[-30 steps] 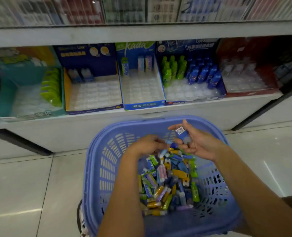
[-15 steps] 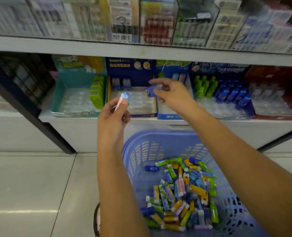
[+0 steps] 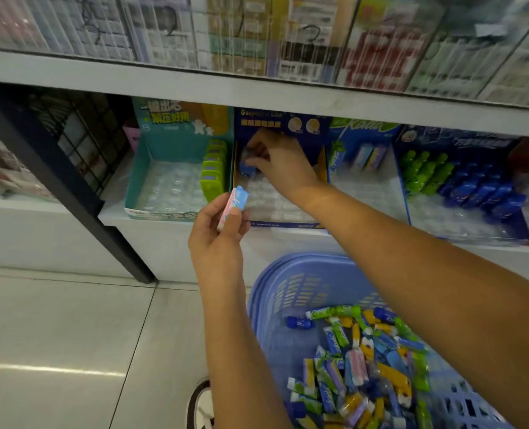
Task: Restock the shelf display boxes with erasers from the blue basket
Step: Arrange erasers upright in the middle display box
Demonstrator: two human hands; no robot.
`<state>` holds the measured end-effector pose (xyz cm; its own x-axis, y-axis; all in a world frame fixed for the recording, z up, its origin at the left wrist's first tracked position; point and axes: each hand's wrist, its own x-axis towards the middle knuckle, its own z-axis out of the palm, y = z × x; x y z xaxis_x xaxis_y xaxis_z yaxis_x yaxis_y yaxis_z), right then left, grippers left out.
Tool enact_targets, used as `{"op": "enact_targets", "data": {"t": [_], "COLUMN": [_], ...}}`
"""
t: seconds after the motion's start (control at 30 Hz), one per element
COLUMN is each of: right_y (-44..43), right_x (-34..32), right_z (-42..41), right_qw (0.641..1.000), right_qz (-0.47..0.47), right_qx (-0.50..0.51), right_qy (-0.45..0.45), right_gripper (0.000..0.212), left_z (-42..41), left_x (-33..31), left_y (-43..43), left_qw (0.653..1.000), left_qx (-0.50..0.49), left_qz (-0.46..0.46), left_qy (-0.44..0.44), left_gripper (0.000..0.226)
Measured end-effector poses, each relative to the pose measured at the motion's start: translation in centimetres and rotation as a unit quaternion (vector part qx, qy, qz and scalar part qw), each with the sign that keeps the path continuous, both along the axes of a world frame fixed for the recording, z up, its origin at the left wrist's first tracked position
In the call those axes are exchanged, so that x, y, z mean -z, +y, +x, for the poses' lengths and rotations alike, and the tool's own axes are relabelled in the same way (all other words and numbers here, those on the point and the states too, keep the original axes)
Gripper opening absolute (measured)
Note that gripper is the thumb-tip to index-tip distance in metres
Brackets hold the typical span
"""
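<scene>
My right hand [image 3: 280, 162] reaches into the dark blue display box [image 3: 283, 225] on the lower shelf and pinches a small blue eraser [image 3: 247, 169] over its back left slots. Below the shelf edge, my left hand [image 3: 218, 233] holds up a pink and light blue eraser [image 3: 234, 203] between thumb and fingers. The blue basket [image 3: 291, 286] sits lower right, with a heap of several mixed erasers [image 3: 359, 363] inside.
A teal box [image 3: 139, 181] with green erasers stands left of the dark blue one. To the right are a blue box [image 3: 365, 150] with a few erasers and a box of green and blue erasers [image 3: 461, 181]. A black shelf post [image 3: 71, 193] slants at left. Tiled floor lies below.
My right hand moved left from the light blue box into the dark blue box with its blue eraser. My left hand stayed raised with its eraser. The view shifted nearer the shelf.
</scene>
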<state>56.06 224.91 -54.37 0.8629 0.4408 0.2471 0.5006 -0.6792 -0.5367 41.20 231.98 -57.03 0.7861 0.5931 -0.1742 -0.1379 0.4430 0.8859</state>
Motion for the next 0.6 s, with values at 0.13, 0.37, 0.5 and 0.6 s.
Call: {"op": "enact_targets", "data": {"t": [0.13,0.37,0.5,0.6], "right_y": [0.1,-0.2,0.8,1.3], "right_x": [-0.1,-1.3,-2.6,-3.1], "right_z": [0.4,0.6,1.1,1.3], "right_qw": [1.000,0.996,0.984,0.978], "right_qz": [-0.007,-0.086,-0.176,-0.208], "right_qx": [-0.009,-0.016,-0.020,-0.022], "right_qy": [-0.005,-0.027,-0.018,-0.028], "right_gripper": [0.026,0.024,0.023,0.024], "left_z": [0.1,-0.1,-0.1,-0.2], "left_x": [0.5,0.7,0.5,0.4], "left_y": [0.2,0.0,-0.1,-0.1], "left_qw": [1.000,1.000,1.000,1.000], "left_qx": [-0.019,-0.019,-0.016,-0.017], "left_qz": [-0.023,-0.020,-0.015,-0.012], "left_qy": [0.006,0.012,0.015,0.013], "left_gripper": [0.018,0.020,0.019,0.018]}}
